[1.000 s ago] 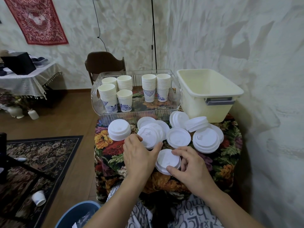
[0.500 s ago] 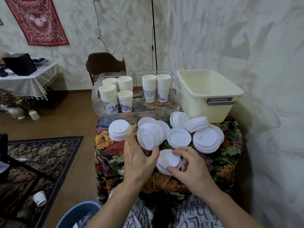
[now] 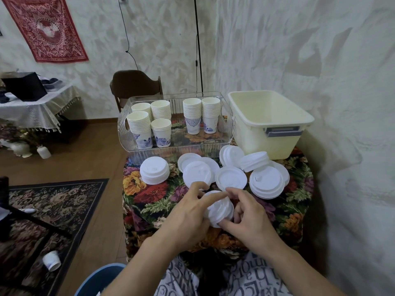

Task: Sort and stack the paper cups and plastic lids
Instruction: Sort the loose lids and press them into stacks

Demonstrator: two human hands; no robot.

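While both hands grip a lid stack point(image 3: 220, 210), no writing reads.

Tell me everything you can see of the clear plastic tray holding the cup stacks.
The clear plastic tray is a ribbed, see-through rectangular bin with rounded corners and a cutout handle at each short end. It sits level at the back of the floral-cloth table, beside the cream tub; whether they touch cannot be told. Inside stand six upright paper cup stacks, four to the left, two to the right. Loose white lids lie just in front.
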